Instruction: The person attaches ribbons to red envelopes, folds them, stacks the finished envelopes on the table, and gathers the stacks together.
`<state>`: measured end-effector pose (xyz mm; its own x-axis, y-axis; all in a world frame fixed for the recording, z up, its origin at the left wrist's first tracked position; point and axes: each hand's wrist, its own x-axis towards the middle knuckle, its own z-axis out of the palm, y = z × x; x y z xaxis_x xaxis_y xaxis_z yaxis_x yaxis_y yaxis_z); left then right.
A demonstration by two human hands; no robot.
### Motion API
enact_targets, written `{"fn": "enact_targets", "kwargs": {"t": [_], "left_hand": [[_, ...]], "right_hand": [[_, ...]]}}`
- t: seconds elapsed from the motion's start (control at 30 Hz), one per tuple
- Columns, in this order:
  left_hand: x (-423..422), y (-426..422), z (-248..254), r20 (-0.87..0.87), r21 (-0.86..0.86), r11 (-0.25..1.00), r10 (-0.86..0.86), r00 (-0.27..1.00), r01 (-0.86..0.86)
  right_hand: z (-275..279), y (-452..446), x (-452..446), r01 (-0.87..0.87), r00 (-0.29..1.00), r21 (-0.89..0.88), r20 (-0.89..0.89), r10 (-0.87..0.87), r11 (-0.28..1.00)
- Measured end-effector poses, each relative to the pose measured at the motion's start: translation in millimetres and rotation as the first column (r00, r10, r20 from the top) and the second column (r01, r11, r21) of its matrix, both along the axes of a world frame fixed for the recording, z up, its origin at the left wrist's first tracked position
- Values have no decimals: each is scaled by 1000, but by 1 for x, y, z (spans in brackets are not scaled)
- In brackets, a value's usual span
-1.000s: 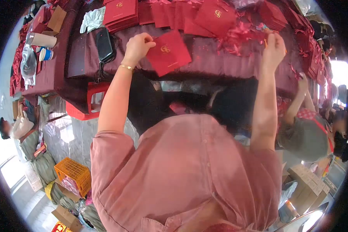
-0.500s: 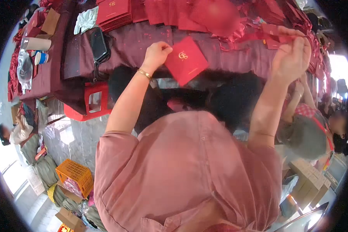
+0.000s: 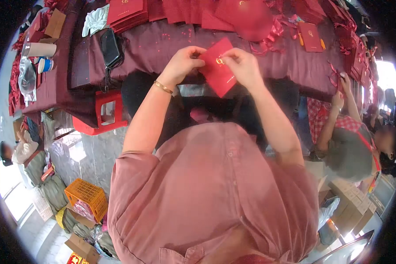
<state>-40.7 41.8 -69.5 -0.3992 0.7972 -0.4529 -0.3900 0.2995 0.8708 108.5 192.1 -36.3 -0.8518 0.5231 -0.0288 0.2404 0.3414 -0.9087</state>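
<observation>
A red card with a gold emblem [image 3: 218,75] is held up in front of the table edge, tilted with one corner down. My left hand [image 3: 185,64] pinches its upper left edge. On the card's right side, my right hand [image 3: 243,67] is closed with its fingertips against the front, near the emblem. Beyond lie a stack of red cards [image 3: 126,15] and a pile of red ribbons [image 3: 273,37]. Another red card [image 3: 310,37] rests at the right with orange pieces beside it.
A black phone [image 3: 111,47] and a white cloth [image 3: 95,21] lie on the dark red tablecloth [image 3: 163,48]. Below are a red stool [image 3: 102,125] and an orange crate [image 3: 87,197]. A co-worker [image 3: 350,149] sits at the right, hands at the table edge.
My right hand has come from the right side of the table to the card in my left hand. A red card with orange pieces now lies where my right hand was.
</observation>
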Motion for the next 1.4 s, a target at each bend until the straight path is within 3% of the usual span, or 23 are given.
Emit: {"fn": "enact_targets", "kwargs": {"t": [0.1,0.4,0.63,0.73,0.8,0.87,1.0,1.13,1.2,1.3,1.37,1.4], "left_hand": [[6,-2,8,-74,74,997,-19,997,25],[17,-1,29,-70,119,993,-15,997,23],[23,0,34,-159,102,995,19,987,-3],[27,4,32,-225,110,994,46,973,-22],[30,6,26,-261,139,990,66,963,-30],[31,9,20,-292,133,989,98,951,-62],[34,10,24,-181,116,989,107,978,-87],[36,8,11,-385,153,980,181,905,-130],[37,7,10,-480,154,979,192,856,-133],[39,9,13,-540,135,979,202,817,-153],[41,12,24,-692,-33,974,141,708,-226],[40,12,19,-692,-33,974,140,708,-225]], "right_hand": [[-4,-6,-2,-47,999,139,26,43,989],[3,-11,-3,-4,1000,171,5,3,985],[2,-16,-2,35,999,180,-35,-29,983],[0,-21,-3,88,994,254,-88,-67,963],[-2,-25,-4,142,985,451,-153,-80,881],[-7,-28,-5,167,980,486,-180,-88,858],[-14,-33,-6,189,978,554,-181,-104,811],[-28,-34,-12,226,963,576,-251,-93,786],[-34,-34,-14,253,958,266,-206,-202,930],[-37,-37,-17,276,934,414,-328,-140,868],[-36,-38,-17,258,941,467,-321,-110,846],[-35,-39,-17,242,947,519,-311,-82,820]]}}
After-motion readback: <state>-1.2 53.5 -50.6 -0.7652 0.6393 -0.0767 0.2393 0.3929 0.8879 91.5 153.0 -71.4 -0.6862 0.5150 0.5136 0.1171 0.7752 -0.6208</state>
